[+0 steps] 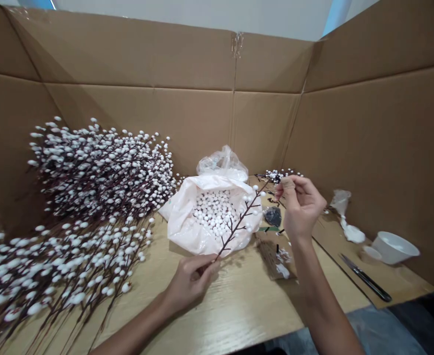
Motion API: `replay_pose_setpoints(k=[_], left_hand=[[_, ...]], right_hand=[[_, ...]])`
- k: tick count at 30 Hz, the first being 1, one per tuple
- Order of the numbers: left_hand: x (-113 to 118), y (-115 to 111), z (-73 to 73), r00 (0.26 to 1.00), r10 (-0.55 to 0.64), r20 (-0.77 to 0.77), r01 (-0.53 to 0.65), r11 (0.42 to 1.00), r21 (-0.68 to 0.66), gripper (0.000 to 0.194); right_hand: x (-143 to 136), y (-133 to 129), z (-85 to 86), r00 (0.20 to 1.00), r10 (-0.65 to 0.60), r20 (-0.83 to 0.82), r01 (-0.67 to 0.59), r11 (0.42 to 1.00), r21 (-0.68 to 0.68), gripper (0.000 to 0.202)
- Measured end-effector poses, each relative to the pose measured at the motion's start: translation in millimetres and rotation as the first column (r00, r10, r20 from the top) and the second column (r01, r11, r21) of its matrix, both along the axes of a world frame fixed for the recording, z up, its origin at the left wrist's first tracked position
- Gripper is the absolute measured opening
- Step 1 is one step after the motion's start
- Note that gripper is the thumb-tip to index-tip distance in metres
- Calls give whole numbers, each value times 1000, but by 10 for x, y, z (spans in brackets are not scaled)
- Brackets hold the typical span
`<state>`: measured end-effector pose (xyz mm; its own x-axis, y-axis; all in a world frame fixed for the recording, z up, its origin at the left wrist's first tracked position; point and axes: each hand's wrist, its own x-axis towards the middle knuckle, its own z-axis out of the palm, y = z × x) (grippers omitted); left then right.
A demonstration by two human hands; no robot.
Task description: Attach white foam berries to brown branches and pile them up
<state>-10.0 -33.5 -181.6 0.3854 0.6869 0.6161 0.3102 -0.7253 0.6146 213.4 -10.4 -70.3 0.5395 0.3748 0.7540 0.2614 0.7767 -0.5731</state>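
My left hand (pixel 193 281) is closed around the lower end of a dark brown artificial berry branch (pixel 242 217), which slants up to the right. White berries sit on its upper twigs, while the lower twigs are bare. Beside the branch's top, my right hand (pixel 304 204) is raised with thumb and fingers pinched together; whatever is between them is too small to make out. Behind the branch stands an open white plastic bag (pixel 182 224) full of loose white berries (pixel 213 209).
Finished-looking berry branches (pixel 106 167) are heaped at left, more (pixel 72 266) nearer me. At right lie a craft knife (pixel 367 278), a white plastic bowl (pixel 394 247) and a small clear bag (pixel 340 201). Cardboard walls (pixel 187 113) enclose the wooden table (pixel 217 305).
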Motion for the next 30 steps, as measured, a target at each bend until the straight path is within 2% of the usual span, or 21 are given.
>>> replay_pose_setpoints(k=[10,17,23,30], left_hand=[[-11,2,14,1000,-14,15,14,1000,11,20],[-14,-2,40,1000,-5,-18,4,1000,-30,20],[-19,12,5,1000,-5,-14,4,999,-47,21],[-26,-11,29,1000,-4,8,4,999,-38,21]], right_hand=[[-3,-2,-9,1000,25,-6,-25,999,-23,9],[-15,0,-14,1000,4,-16,-5,998,-61,12],[34,35,-30,993,27,-114,-32,999,-37,15],[61,42,-10,980,93,-176,-93,996,11,15]])
